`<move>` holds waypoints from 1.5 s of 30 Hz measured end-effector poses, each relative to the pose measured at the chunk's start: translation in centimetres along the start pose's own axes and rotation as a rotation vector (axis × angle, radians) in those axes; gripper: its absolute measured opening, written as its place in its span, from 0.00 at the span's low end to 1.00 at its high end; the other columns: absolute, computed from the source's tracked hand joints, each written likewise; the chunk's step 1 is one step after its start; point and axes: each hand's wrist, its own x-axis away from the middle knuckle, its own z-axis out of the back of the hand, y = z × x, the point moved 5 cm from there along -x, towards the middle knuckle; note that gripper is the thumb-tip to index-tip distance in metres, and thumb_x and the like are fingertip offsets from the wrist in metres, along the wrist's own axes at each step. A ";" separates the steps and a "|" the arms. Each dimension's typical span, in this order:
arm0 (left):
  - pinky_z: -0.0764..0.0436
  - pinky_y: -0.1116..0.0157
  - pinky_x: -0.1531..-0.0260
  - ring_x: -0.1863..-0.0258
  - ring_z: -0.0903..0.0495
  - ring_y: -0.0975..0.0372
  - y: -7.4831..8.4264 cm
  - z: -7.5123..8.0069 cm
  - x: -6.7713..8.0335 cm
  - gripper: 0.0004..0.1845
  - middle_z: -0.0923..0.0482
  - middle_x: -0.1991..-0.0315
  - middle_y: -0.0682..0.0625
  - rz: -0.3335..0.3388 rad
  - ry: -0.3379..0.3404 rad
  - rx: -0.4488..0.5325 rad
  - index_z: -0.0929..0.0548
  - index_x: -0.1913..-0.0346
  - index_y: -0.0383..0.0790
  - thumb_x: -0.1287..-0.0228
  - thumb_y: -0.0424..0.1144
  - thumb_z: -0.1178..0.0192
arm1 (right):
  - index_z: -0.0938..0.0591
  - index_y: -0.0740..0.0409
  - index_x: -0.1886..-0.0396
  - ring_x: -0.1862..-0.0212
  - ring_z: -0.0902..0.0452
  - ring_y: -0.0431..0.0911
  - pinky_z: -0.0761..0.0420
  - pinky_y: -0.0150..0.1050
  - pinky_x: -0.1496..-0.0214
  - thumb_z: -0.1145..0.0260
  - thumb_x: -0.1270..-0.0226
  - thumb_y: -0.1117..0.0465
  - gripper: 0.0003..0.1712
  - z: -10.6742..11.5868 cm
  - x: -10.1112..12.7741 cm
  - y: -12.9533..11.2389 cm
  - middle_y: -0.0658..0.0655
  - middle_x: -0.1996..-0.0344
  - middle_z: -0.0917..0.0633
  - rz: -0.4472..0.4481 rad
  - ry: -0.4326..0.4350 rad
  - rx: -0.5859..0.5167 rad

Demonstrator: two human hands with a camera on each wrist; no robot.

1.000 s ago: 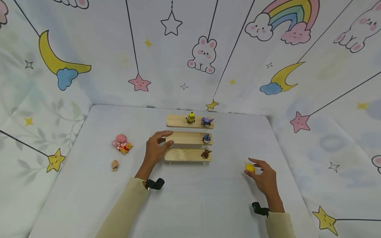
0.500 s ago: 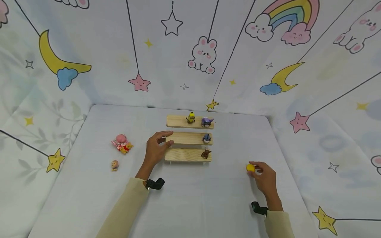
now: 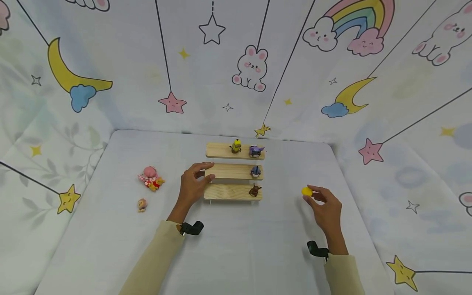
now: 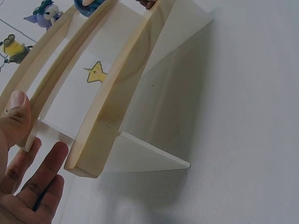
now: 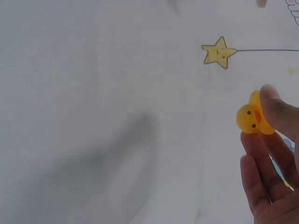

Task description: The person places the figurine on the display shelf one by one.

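Observation:
A small yellow toy duck (image 5: 248,119) with an orange beak is pinched between the thumb and fingers of my right hand (image 3: 326,209). It is held above the table, right of the three-tier wooden display shelf (image 3: 232,191). My left hand (image 3: 192,184) grips the left end of the shelf's middle board (image 4: 53,77), thumb on top and fingers below. On the top board stand a minion figure (image 3: 235,146) and a purple figure (image 3: 256,151). A blue figure (image 3: 255,171) is on the middle board's right end, and a brown figure (image 3: 254,190) on the bottom board's.
Left of the shelf, a pink-capped figure (image 3: 150,172) and a yellow bear in red (image 3: 156,183) lie close together. A small tan figure (image 3: 141,205) lies nearer me. White side supports (image 4: 145,156) carry the boards above the white table (image 3: 236,254). A printed cloth backdrop (image 3: 140,61) rises behind.
My right fingers have closed on the duck and lifted it up off the table, shifting it away from me and slightly left. The left hand stays at the shelf.

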 end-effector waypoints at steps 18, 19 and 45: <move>0.18 0.48 0.32 0.38 0.16 0.47 0.0 0.0 0.1 0.23 0.19 0.33 0.44 -0.019 -0.011 -0.002 0.13 0.36 0.42 0.33 0.38 0.26 | 0.11 0.47 0.39 0.52 0.15 0.46 0.21 0.20 0.44 0.17 0.40 0.64 0.28 -1.2 -2.2 -6.6 0.55 0.52 0.15 0.126 -0.029 -0.116; 0.18 0.48 0.32 0.38 0.16 0.47 0.0 0.0 0.1 0.23 0.19 0.33 0.44 -0.018 -0.012 -0.001 0.13 0.36 0.42 0.33 0.38 0.26 | 0.11 0.47 0.39 0.52 0.15 0.46 0.22 0.19 0.44 0.16 0.40 0.64 0.29 -1.3 -2.3 -6.9 0.55 0.52 0.16 0.131 -0.031 -0.119; 0.20 0.48 0.29 0.38 0.16 0.46 0.3 0.0 0.2 0.23 0.19 0.32 0.45 0.019 -0.017 -0.006 0.14 0.36 0.42 0.32 0.38 0.26 | 0.12 0.51 0.46 0.55 0.12 0.48 0.16 0.23 0.47 0.17 0.38 0.60 0.20 -3.4 -3.0 -9.7 0.53 0.50 0.10 0.147 -0.048 -0.274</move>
